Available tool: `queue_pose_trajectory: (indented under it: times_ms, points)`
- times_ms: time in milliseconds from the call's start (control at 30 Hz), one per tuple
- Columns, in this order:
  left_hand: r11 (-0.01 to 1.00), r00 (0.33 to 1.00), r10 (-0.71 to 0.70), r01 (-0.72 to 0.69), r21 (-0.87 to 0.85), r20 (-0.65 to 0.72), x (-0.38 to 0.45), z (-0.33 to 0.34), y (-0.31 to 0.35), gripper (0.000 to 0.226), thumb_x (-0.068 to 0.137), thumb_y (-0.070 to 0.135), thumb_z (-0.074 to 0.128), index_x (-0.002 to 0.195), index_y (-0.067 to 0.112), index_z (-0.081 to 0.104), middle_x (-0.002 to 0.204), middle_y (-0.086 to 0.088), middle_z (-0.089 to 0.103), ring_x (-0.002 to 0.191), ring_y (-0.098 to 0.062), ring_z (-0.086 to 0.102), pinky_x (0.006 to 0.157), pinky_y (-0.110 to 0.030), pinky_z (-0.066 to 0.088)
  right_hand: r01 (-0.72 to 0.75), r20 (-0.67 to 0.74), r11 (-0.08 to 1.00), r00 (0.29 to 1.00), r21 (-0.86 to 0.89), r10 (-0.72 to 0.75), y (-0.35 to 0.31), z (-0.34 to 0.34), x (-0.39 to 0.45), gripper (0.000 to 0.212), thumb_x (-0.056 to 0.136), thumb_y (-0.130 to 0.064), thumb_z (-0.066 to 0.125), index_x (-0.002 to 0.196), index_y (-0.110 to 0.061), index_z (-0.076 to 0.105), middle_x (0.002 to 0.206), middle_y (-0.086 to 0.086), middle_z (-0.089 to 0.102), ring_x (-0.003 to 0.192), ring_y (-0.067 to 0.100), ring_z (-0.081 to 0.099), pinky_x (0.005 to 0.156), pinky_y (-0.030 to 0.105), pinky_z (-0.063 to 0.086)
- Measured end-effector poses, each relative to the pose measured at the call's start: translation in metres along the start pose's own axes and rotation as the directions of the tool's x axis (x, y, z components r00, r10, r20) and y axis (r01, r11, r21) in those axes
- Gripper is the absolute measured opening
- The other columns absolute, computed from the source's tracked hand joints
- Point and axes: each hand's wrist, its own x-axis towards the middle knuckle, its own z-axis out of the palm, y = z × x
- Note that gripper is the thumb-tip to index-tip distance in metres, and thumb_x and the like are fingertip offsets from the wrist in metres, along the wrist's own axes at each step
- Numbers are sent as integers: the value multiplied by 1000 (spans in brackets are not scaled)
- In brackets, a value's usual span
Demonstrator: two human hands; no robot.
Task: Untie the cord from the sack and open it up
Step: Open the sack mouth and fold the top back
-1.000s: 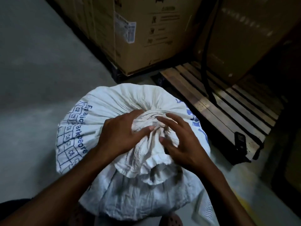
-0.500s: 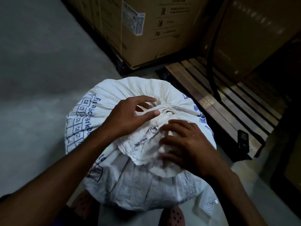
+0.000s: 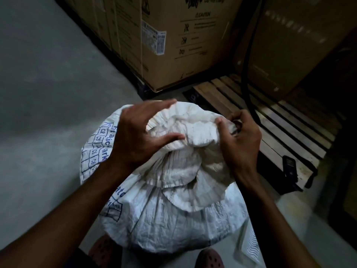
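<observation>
A full white woven sack [image 3: 164, 215] with blue printing stands on the floor in front of me. Its gathered neck [image 3: 185, 132] is bunched and crumpled at the top. My left hand [image 3: 139, 136] lies on the left side of the bunch, fingers spread and thumb pressing into the fabric. On the right side my right hand [image 3: 239, 140] pinches a fold of the neck between thumb and curled fingers. I cannot make out the cord among the folds.
Large cardboard boxes [image 3: 173, 39] stand behind the sack. A wooden pallet [image 3: 270, 120] lies to the right, with a black strap [image 3: 249, 74] across it and a small black device [image 3: 289, 167] on its near corner. Grey concrete floor [image 3: 48, 113] spreads to the left. My shoes [image 3: 210, 258] show below.
Both hands have moved apart from the centre of the neck to its sides. The bunched fabric has been lifted and spread wider. The metal eyelet seen half a second ago is hidden.
</observation>
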Motion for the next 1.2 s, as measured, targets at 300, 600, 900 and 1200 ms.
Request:
queue_pose_trajectory:
  times_ms: [300,600,900,1200]
  points:
    - [991,991,130,-129,28,-31,-7,24,8,35,85,51,80,104,22,81,64,8,62,57,-12,59,61,-37,52,-202,-96,976,973,79,209,26,12,20,23,91,-33,68,87,-13,58,86,11,66,74,29,60,69,41,51]
    - [912,947,-91,203,-356,307,15,66,-17,54,101,29,63,153,22,49,153,8,56,143,-1,48,118,-29,41,-60,-99,970,994,-237,37,58,-3,26,19,86,-18,65,104,-18,58,106,8,66,98,31,63,90,54,53]
    - [807,944,-137,282,-519,301,37,93,-27,41,108,21,50,147,11,55,146,-4,62,139,-13,56,119,-43,43,843,619,470,519,-259,-590,49,-15,9,24,91,-22,66,112,-19,76,127,-5,73,135,37,54,101,51,38]
    - [955,953,-243,267,-126,181,14,77,-1,42,95,63,52,127,39,64,76,12,68,66,-1,65,64,-29,55,855,852,429,437,-293,-288,55,-39,40,66,93,-73,41,139,-29,61,143,-5,61,147,34,37,111,58,32]
